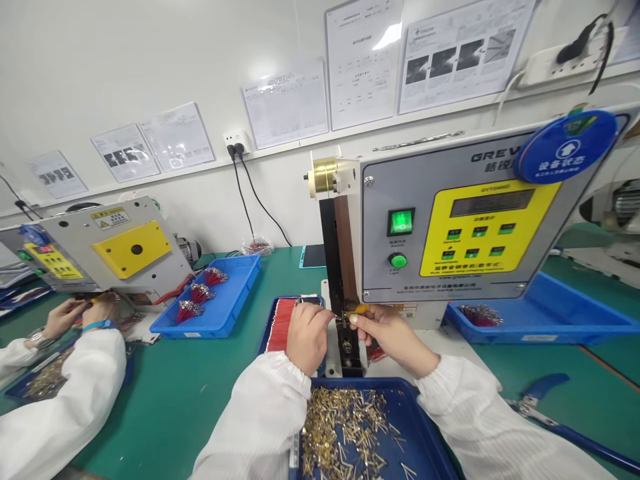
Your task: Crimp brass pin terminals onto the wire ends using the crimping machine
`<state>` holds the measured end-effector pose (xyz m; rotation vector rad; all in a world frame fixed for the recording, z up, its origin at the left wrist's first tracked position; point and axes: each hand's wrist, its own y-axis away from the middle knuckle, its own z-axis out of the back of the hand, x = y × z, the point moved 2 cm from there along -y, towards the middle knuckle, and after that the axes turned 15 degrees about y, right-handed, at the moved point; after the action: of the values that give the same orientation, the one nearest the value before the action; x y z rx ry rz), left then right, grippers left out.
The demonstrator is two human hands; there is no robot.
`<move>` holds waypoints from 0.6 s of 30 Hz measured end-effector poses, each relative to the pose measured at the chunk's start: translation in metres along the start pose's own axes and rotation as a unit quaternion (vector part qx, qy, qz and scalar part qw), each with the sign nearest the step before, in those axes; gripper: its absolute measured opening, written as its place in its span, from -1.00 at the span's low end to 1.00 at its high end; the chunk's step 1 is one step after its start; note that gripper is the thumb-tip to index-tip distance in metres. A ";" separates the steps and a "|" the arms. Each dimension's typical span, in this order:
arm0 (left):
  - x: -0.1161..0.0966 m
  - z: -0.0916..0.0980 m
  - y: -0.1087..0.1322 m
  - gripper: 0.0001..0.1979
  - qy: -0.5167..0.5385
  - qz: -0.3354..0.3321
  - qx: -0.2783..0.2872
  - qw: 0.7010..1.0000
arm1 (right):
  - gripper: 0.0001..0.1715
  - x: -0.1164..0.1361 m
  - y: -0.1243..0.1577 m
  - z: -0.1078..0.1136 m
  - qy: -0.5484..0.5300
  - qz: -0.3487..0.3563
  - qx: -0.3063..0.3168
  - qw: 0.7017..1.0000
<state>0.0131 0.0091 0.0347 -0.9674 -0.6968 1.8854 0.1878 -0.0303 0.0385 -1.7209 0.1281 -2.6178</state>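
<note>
My left hand [307, 337] and my right hand [385, 333] meet at the jaw of a grey bench machine [460, 220] with a yellow control panel. Between their fingertips is a small metal piece [343, 321], too small to identify exactly. A yellow part [363, 309] sits just beyond my right fingers. Below my hands, a blue tray [415, 400] holds a loose heap of brass pins [345, 427]. A dark tray of red wires [281, 324] lies partly hidden behind my left hand.
A blue tray [210, 297] holds several red wire bundles, and another [543, 320] stands at right. Blue-handled pliers [537, 400] lie at lower right. At left, a co-worker's hands [83, 315] work at a second machine [113, 243]. Papers and sockets line the wall.
</note>
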 end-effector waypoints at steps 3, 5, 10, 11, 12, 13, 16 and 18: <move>-0.001 0.001 -0.001 -0.76 -0.002 -0.004 -0.002 1.000 | -0.68 0.000 0.000 0.000 -0.003 -0.003 0.001 1.000; -0.002 0.001 -0.001 -0.78 -0.003 -0.003 -0.004 1.000 | -0.69 0.000 -0.001 0.000 -0.005 -0.002 0.003 1.000; -0.004 0.002 -0.002 -0.79 0.000 0.000 -0.002 1.000 | -0.68 0.001 -0.001 0.000 -0.017 -0.002 0.006 1.000; -0.004 0.003 -0.002 -0.79 0.000 0.002 -0.002 1.000 | -0.68 0.002 0.000 0.000 -0.018 -0.003 0.007 1.000; -0.005 0.003 -0.002 -0.79 -0.001 0.005 -0.004 1.000 | -0.67 0.003 0.000 0.001 -0.018 -0.003 0.008 1.000; -0.005 0.003 -0.002 -0.78 -0.002 0.006 -0.007 1.000 | -0.67 0.004 0.000 0.001 -0.018 -0.002 0.009 1.000; -0.006 0.005 -0.001 -0.76 -0.008 0.001 -0.028 1.000 | -0.67 0.005 0.001 0.001 -0.018 0.001 0.009 1.000; -0.006 0.005 -0.001 -0.77 -0.003 -0.008 -0.042 0.999 | -0.67 0.005 0.002 0.000 -0.020 0.001 -0.002 1.000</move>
<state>0.0114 0.0038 0.0406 -1.0073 -0.7896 1.8583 0.1854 -0.0322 0.0432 -1.7709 0.1366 -2.5823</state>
